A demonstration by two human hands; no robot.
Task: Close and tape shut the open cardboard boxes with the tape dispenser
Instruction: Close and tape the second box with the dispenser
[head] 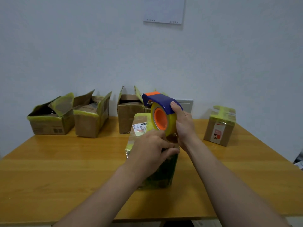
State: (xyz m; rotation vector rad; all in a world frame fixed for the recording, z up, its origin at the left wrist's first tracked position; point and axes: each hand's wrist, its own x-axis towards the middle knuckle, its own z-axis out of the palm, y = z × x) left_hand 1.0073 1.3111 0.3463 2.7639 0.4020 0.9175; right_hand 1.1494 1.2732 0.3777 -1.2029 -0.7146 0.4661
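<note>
My right hand [183, 126] grips the blue and orange tape dispenser [161, 112] with its yellowish tape roll, held above the middle box. That box [141, 126] lies in the table's middle, wrapped in tape, with a white label on top. My left hand [150, 148] rests on the box's near top edge, fingers curled and pinching at the tape end under the roll. Three open cardboard boxes stand at the back: one far left [50, 123], one beside it [91, 120], one in the centre [127, 117] partly behind the dispenser.
A closed, taped box [219, 126] stands at the right on the wooden table [65, 169]. A white wall rises right behind the boxes, with a paper sheet [164, 10] pinned high up. The table's near edge runs below my forearms.
</note>
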